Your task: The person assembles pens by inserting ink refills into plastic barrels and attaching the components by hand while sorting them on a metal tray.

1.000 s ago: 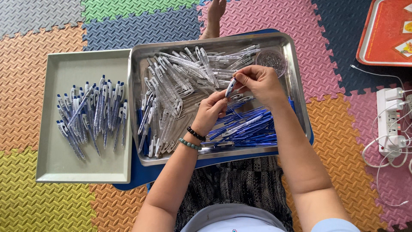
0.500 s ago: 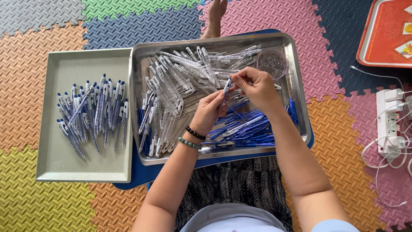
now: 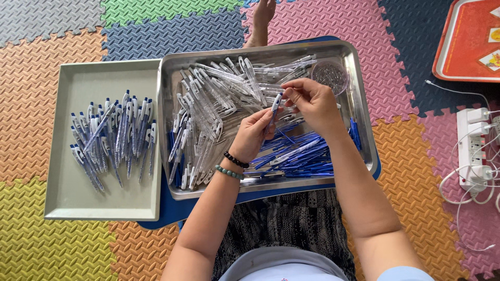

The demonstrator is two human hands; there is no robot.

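Floor of interlocking foam mats [image 3: 47, 130], textured, in orange, yellow, green, grey, blue, pink. Seated on it, legs under a blue board [image 3: 172, 211] carrying two metal trays. Left tray [image 3: 67, 200], pale and shallow: loose heap of finished pens [image 3: 112, 138], white and blue, lying mostly lengthwise. Right tray [image 3: 359, 93], shiny steel, deeper: clear barrels [image 3: 219, 99] piled across far and left parts, blue refills [image 3: 302, 158] heaped at near right, small clear dish [image 3: 329, 75] in far right corner. Left hand [image 3: 253, 134] over middle of steel tray, fingers pinched on lower end of one pen [image 3: 274, 108], held upright-tilted just above the barrels. Right hand [image 3: 311, 101] just beside, fingertips narrowed at the pen's top; whether gripping it or some small part, could not tell. Two bead bracelets [image 3: 233, 165] on left wrist. Bare foot [image 3: 262, 18] stretched beyond the far tray edge. Red tray [image 3: 458, 47] at upper right on dark mat. White power strip [image 3: 471, 151] with plugs and tangled white cables at right edge, well apart from trays.
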